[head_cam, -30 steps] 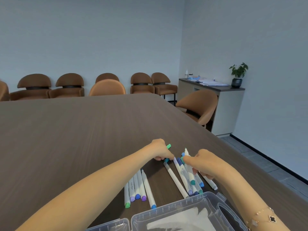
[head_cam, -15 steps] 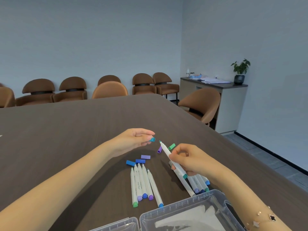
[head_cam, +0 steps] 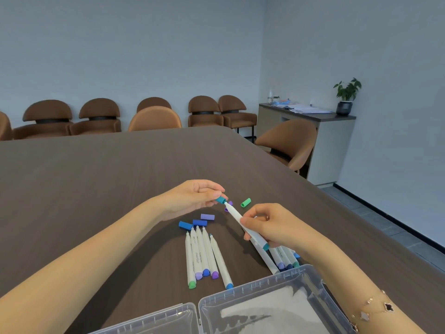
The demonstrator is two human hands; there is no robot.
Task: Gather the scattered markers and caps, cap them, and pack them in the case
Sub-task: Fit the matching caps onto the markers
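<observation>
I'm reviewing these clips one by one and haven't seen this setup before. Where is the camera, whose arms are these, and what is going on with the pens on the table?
There is no robot here. A camera worn on a person's head looks down at their own bare arms. The left hand pinches a small teal cap and brings it to the tip of a white marker with a teal end, which the right hand grips. On the dark wooden table lie a row of uncapped white markers, loose blue and purple caps and a green cap. A clear plastic case sits open at the near edge.
</observation>
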